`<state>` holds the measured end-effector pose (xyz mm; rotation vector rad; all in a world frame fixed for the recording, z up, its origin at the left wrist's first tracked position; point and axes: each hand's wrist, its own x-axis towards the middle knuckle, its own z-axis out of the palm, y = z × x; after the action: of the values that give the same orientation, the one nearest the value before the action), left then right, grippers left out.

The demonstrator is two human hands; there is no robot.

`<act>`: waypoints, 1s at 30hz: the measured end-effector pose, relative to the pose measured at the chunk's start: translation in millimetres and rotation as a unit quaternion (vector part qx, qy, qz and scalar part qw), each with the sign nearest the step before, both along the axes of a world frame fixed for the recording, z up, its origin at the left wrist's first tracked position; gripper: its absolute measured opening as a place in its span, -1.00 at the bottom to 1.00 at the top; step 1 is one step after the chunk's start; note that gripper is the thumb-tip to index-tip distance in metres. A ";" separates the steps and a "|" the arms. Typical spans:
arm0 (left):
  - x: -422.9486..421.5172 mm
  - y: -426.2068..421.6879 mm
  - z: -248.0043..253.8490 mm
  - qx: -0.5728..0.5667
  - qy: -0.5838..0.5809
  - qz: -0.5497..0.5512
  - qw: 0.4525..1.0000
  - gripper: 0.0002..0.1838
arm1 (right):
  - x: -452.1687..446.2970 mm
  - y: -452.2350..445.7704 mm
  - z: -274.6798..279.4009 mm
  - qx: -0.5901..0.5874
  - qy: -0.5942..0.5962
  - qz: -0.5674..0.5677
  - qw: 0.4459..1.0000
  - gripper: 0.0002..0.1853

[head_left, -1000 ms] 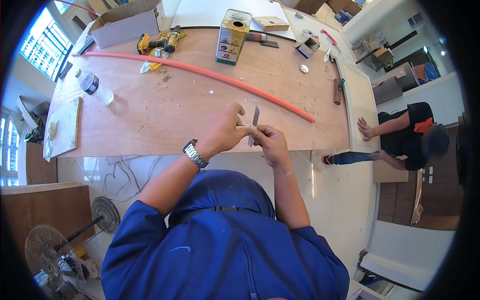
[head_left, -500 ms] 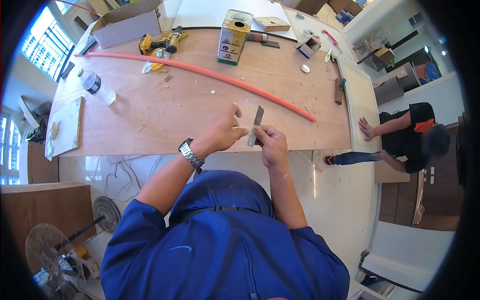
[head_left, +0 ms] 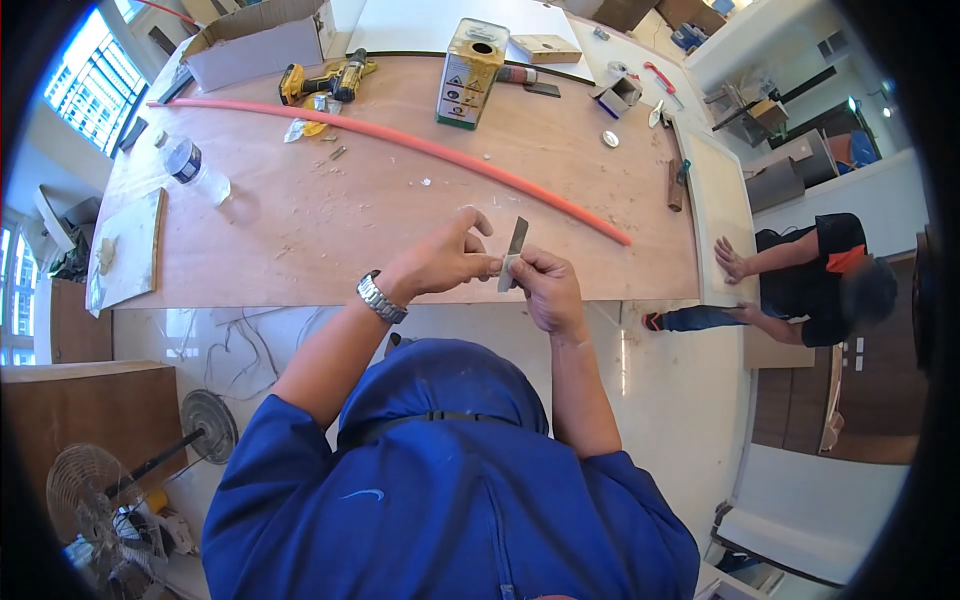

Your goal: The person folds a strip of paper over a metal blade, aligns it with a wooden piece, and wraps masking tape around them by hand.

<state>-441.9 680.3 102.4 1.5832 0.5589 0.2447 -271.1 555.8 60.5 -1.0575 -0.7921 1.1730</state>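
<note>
A flat grey knife blade (head_left: 518,236) points up and away over the near edge of the wooden table, its lower part wrapped in something pale that looks like tape (head_left: 507,275). My right hand (head_left: 548,288) pinches this wrapped end between thumb and fingers. From the other side, my left hand (head_left: 446,258) meets the wrapping with its thumb and a fingertip pressed together, while the index finger is raised and curved apart. What lies between the left fingertips is too small to make out fully.
A long orange-pink tube (head_left: 430,150) crosses the tabletop (head_left: 330,240). Beyond it are a yellow drill (head_left: 345,80) and a metal can (head_left: 468,80). A water bottle (head_left: 192,170) stands left. At right, a co-worker (head_left: 800,265) rests a hand on a pale panel (head_left: 715,210).
My left thumb and fingertip have come closer to the wrapped end of the blade. The blade stays in my right hand, tilted slightly differently.
</note>
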 end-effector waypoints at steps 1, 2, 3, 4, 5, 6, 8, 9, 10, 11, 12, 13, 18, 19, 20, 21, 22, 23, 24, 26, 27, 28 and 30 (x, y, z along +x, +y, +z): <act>0.8 -0.3 0.2 0.006 0.001 0.008 1.000 -0.53 | 1.7 0.3 -3.7 0.016 -0.020 -0.008 1.000 -0.82; 1.9 -1.4 -0.4 0.013 0.003 0.012 1.000 -0.53 | 2.6 -1.1 -6.5 0.003 -0.020 -0.022 1.000 -0.82; 3.1 -2.3 -1.2 0.022 0.004 0.017 1.000 -0.52 | 2.4 -1.2 -6.9 -0.009 -0.021 -0.036 0.999 -0.82; 3.8 -3.0 -1.5 0.030 0.005 0.023 0.999 -0.51 | 1.7 -0.8 -6.9 -0.021 -0.021 -0.048 0.998 -0.82; 4.1 -3.9 -0.8 0.045 0.017 0.030 0.998 -0.51 | 0.1 -1.1 -6.0 -0.037 -0.039 -0.059 0.997 -0.81; 4.9 -4.7 0.8 0.060 0.028 0.037 0.997 -0.50 | -1.8 -1.7 -3.5 -0.054 -0.057 -0.070 0.994 -0.80; 6.7 -5.8 1.5 0.107 0.047 0.053 0.992 -0.49 | -7.8 -2.1 4.3 -0.065 -0.062 -0.082 0.993 -0.78; 7.6 -6.8 0.4 0.138 0.054 0.062 0.987 -0.48 | -12.5 -2.8 9.9 -0.062 -0.049 -0.082 0.993 -0.77; 8.3 -8.3 -0.4 0.169 0.062 0.070 0.981 -0.47 | -15.0 -3.5 12.5 -0.058 -0.036 -0.083 0.994 -0.75; 9.4 -10.8 0.1 0.194 0.071 0.077 0.975 -0.48 | -15.1 -4.1 10.9 -0.058 -0.047 -0.078 0.994 -0.74; 10.8 -13.7 1.5 0.219 0.082 0.083 0.969 -0.48 | -14.6 -4.6 7.9 -0.058 -0.057 -0.073 0.994 -0.73; 11.4 -15.3 2.4 0.244 0.092 0.089 0.961 -0.49 | -14.0 -5.0 5.4 -0.057 -0.067 -0.069 0.994 -0.73; 10.6 -12.9 -1.6 0.233 0.084 0.045 0.968 -0.53 | -12.9 -7.1 1.9 -0.083 -0.016 -0.081 0.993 -0.76; 11.0 -11.6 -3.1 0.218 0.080 0.034 0.972 -0.54 | -12.8 -7.0 1.5 -0.089 -0.011 -0.084 0.992 -0.76; 11.2 -11.9 -3.7 0.213 0.086 0.030 0.973 -0.55 | -13.3 -6.9 0.6 -0.094 -0.010 -0.090 0.991 -0.76; 10.9 -13.3 0.3 0.207 0.093 0.025 0.973 -0.55 | -14.2 -7.0 -0.6 -0.099 -0.009 -0.096 0.990 -0.77; 10.5 -14.6 3.7 0.202 0.100 0.021 0.974 -0.55 | -15.1 -6.7 -1.5 -0.103 -0.008 -0.102 0.989 -0.77; 9.8 -16.1 5.8 0.223 0.115 0.020 0.968 -0.56 | -16.8 -6.9 -2.1 -0.103 -0.020 -0.115 0.988 -0.77; 8.9 -18.0 7.6 0.242 0.129 0.019 0.961 -0.57 | -18.9 -7.4 -2.8 -0.103 -0.031 -0.128 0.986 -0.77; 7.4 -18.7 3.4 0.259 0.130 0.022 0.957 -0.57 | -21.0 -8.0 -3.1 -0.099 -0.042 -0.142 0.984 -0.78; 7.5 -17.0 -1.6 0.256 0.116 0.025 0.959 -0.58 | -21.0 -7.6 -2.3 -0.094 -0.042 -0.145 0.984 -0.78; 7.5 -14.8 -5.0 0.254 0.101 0.028 0.962 -0.58 | -20.8 -7.4 -1.4 -0.088 -0.041 -0.148 0.984 -0.78; 5.9 -10.2 -3.4 0.199 0.108 0.011 0.974 -0.57 | -20.5 -9.1 2.5 -0.086 -0.013 -0.134 0.987 -0.79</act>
<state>-435.9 670.1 99.0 2.0099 0.7281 0.2100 -291.6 546.8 63.0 -1.2827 -0.5545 1.0114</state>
